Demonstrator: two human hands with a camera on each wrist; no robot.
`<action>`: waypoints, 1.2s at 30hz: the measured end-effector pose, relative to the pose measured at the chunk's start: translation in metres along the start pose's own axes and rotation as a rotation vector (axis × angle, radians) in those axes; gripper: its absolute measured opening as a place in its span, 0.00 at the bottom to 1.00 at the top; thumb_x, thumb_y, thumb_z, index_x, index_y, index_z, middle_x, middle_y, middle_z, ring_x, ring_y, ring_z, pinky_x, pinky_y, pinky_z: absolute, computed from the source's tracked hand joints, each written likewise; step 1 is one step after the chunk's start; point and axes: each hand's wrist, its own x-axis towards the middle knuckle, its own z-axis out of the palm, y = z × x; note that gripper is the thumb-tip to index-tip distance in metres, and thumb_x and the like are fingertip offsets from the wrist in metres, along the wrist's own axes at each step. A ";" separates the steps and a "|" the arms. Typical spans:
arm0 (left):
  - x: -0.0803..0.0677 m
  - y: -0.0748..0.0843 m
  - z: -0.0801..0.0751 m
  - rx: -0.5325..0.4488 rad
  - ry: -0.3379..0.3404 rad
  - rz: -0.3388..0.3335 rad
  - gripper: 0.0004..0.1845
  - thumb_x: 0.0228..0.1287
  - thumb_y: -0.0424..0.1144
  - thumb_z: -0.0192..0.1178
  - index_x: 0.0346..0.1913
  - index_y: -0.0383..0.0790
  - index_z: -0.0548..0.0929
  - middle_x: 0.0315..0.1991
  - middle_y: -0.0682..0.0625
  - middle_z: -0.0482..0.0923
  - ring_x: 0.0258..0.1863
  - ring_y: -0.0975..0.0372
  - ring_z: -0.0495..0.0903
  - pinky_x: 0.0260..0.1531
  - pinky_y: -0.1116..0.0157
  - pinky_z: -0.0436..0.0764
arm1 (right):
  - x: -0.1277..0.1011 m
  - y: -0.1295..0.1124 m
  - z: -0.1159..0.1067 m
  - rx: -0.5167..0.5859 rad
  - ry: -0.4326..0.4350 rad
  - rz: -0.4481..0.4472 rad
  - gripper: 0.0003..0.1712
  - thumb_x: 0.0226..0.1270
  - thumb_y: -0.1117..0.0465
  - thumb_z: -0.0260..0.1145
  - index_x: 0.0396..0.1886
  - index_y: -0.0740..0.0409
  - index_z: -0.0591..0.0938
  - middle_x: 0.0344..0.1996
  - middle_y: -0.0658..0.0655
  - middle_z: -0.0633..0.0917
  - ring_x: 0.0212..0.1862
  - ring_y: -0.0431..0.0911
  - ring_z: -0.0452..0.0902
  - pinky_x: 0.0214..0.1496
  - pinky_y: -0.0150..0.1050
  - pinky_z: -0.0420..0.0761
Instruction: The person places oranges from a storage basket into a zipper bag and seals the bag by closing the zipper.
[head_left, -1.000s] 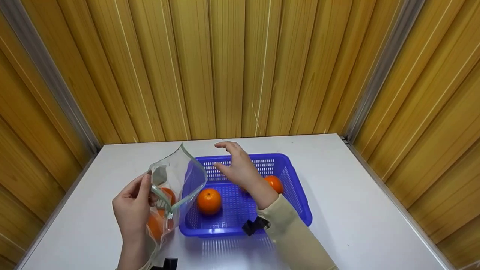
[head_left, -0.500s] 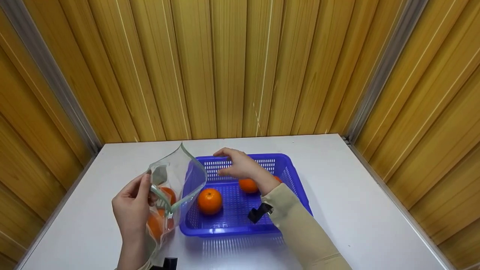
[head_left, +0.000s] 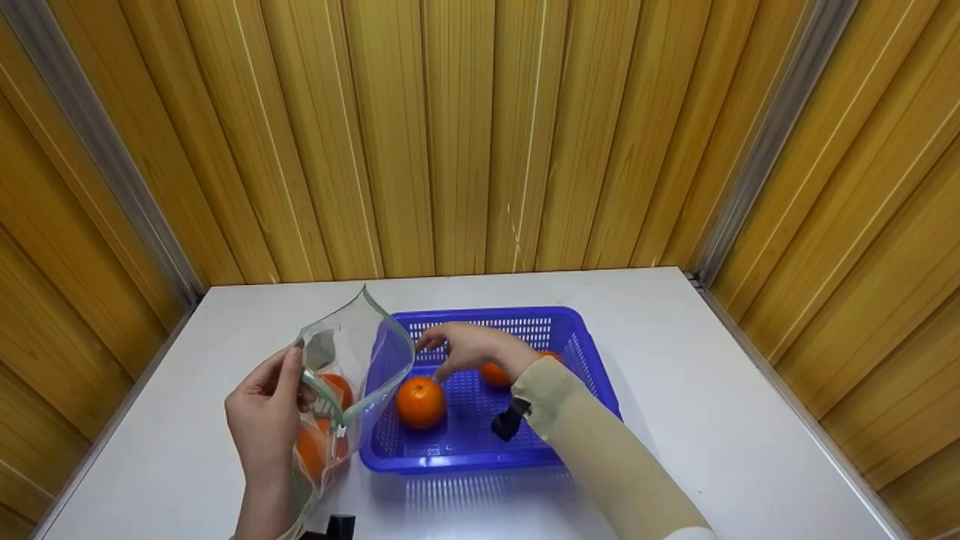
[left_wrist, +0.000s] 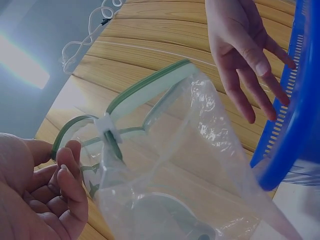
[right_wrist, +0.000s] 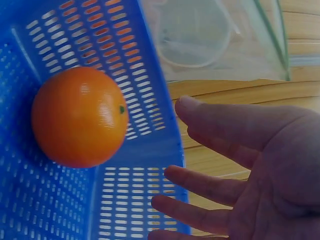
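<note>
My left hand (head_left: 266, 416) pinches the rim of a clear zip bag (head_left: 367, 345) with a green edge and a white slider (left_wrist: 107, 127). The bag's mouth gapes, and oranges (head_left: 321, 446) show through its lower part. Over the blue basket (head_left: 480, 459) reaches my right hand (head_left: 472, 349), holding nothing, its fingers spread in the right wrist view. Below its thumb sits an orange (head_left: 420, 403) in the basket's left side, its green stem spot visible in the right wrist view. Farther right, more oranges (head_left: 495, 374) lie partly hidden behind the right wrist.
The basket stands on a white table (head_left: 720, 420), close to the bag on its left. Wood-look panels (head_left: 457, 135) rise behind and on both sides. A white cable (left_wrist: 90, 30) hangs in the left wrist view.
My right hand has come down into the basket area, toward the left orange. The left hand and the bag have stayed in place.
</note>
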 end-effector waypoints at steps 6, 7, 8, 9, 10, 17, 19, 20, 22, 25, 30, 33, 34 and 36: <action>0.000 -0.001 0.000 0.010 0.001 0.000 0.18 0.72 0.44 0.65 0.53 0.33 0.88 0.20 0.59 0.78 0.16 0.66 0.76 0.22 0.76 0.82 | 0.012 0.003 0.014 -0.029 -0.081 0.014 0.37 0.58 0.65 0.78 0.69 0.52 0.78 0.69 0.61 0.79 0.72 0.56 0.73 0.77 0.52 0.71; 0.000 -0.001 0.000 0.012 0.001 0.001 0.17 0.72 0.44 0.65 0.53 0.33 0.89 0.20 0.59 0.78 0.16 0.66 0.76 0.22 0.75 0.82 | 0.014 0.003 0.016 -0.035 -0.095 0.008 0.38 0.58 0.65 0.78 0.69 0.53 0.78 0.69 0.61 0.79 0.72 0.56 0.73 0.77 0.52 0.71; 0.000 -0.001 0.000 0.017 0.000 0.004 0.17 0.72 0.44 0.65 0.53 0.34 0.89 0.20 0.59 0.78 0.16 0.66 0.76 0.22 0.75 0.82 | 0.016 0.004 0.018 -0.037 -0.112 -0.004 0.38 0.57 0.66 0.78 0.70 0.53 0.78 0.69 0.60 0.79 0.72 0.56 0.72 0.77 0.51 0.71; -0.001 -0.001 0.000 0.018 0.000 0.004 0.18 0.72 0.44 0.65 0.53 0.34 0.89 0.20 0.59 0.78 0.16 0.66 0.76 0.22 0.75 0.82 | 0.017 0.005 0.020 -0.049 -0.127 -0.016 0.39 0.56 0.66 0.78 0.70 0.54 0.78 0.69 0.60 0.79 0.72 0.56 0.73 0.77 0.50 0.71; -0.001 -0.001 0.000 0.019 0.000 0.005 0.18 0.72 0.44 0.65 0.53 0.34 0.89 0.20 0.59 0.78 0.16 0.66 0.76 0.22 0.75 0.82 | 0.019 0.006 0.022 -0.060 -0.141 -0.032 0.39 0.56 0.66 0.79 0.70 0.54 0.78 0.68 0.60 0.79 0.72 0.56 0.73 0.77 0.49 0.71; 0.000 -0.001 0.001 0.014 -0.003 -0.004 0.18 0.72 0.44 0.65 0.53 0.33 0.89 0.20 0.60 0.79 0.15 0.67 0.75 0.21 0.75 0.82 | 0.023 0.007 0.028 -0.043 -0.211 -0.037 0.41 0.55 0.65 0.80 0.71 0.52 0.76 0.69 0.61 0.78 0.67 0.55 0.76 0.61 0.56 0.84; 0.000 -0.001 0.000 0.015 -0.005 -0.007 0.17 0.72 0.44 0.65 0.53 0.34 0.89 0.20 0.60 0.79 0.15 0.67 0.75 0.21 0.75 0.82 | 0.023 0.007 0.029 -0.003 -0.217 0.000 0.43 0.56 0.65 0.80 0.72 0.49 0.75 0.70 0.62 0.77 0.62 0.53 0.77 0.52 0.61 0.87; 0.000 -0.001 0.000 0.019 -0.004 -0.006 0.17 0.72 0.44 0.65 0.53 0.34 0.89 0.20 0.60 0.79 0.15 0.67 0.75 0.21 0.75 0.82 | 0.023 0.007 0.031 0.011 -0.216 0.020 0.42 0.56 0.64 0.80 0.72 0.48 0.75 0.69 0.63 0.77 0.59 0.52 0.77 0.48 0.64 0.87; 0.000 -0.001 0.000 0.028 -0.008 -0.008 0.18 0.72 0.45 0.65 0.54 0.34 0.89 0.20 0.60 0.79 0.16 0.67 0.75 0.22 0.75 0.82 | 0.023 0.008 0.033 0.020 -0.212 0.055 0.42 0.57 0.63 0.80 0.71 0.47 0.75 0.67 0.63 0.77 0.55 0.50 0.76 0.48 0.64 0.87; 0.000 -0.001 0.001 0.038 -0.006 -0.005 0.18 0.73 0.45 0.64 0.54 0.35 0.89 0.20 0.60 0.78 0.16 0.67 0.75 0.23 0.76 0.82 | 0.025 0.010 0.036 0.019 -0.205 0.075 0.41 0.57 0.62 0.80 0.71 0.48 0.76 0.65 0.63 0.78 0.57 0.50 0.77 0.48 0.61 0.88; 0.000 -0.002 0.001 0.037 -0.004 0.004 0.17 0.73 0.45 0.64 0.54 0.35 0.89 0.20 0.60 0.78 0.17 0.67 0.75 0.22 0.76 0.82 | 0.028 0.012 0.037 -0.045 -0.187 0.032 0.38 0.57 0.62 0.80 0.69 0.52 0.78 0.62 0.63 0.81 0.59 0.52 0.79 0.56 0.49 0.87; 0.000 -0.001 0.001 0.035 -0.007 0.001 0.17 0.73 0.45 0.65 0.53 0.35 0.89 0.20 0.60 0.78 0.17 0.67 0.75 0.22 0.76 0.82 | 0.029 0.012 0.037 -0.098 -0.172 0.005 0.37 0.57 0.60 0.80 0.67 0.52 0.79 0.61 0.61 0.82 0.60 0.51 0.79 0.62 0.41 0.82; 0.000 -0.001 0.001 0.035 -0.007 -0.001 0.17 0.73 0.45 0.65 0.54 0.35 0.89 0.20 0.60 0.78 0.17 0.67 0.75 0.22 0.76 0.82 | 0.030 0.012 0.037 -0.111 -0.167 0.000 0.36 0.56 0.59 0.81 0.66 0.51 0.79 0.61 0.60 0.83 0.60 0.50 0.79 0.63 0.39 0.80; 0.000 -0.001 0.000 0.036 -0.007 -0.006 0.17 0.73 0.45 0.65 0.54 0.35 0.89 0.20 0.60 0.78 0.17 0.67 0.75 0.23 0.76 0.82 | 0.030 0.013 0.037 -0.096 -0.168 0.004 0.36 0.56 0.60 0.81 0.66 0.51 0.79 0.61 0.60 0.83 0.59 0.49 0.79 0.63 0.40 0.81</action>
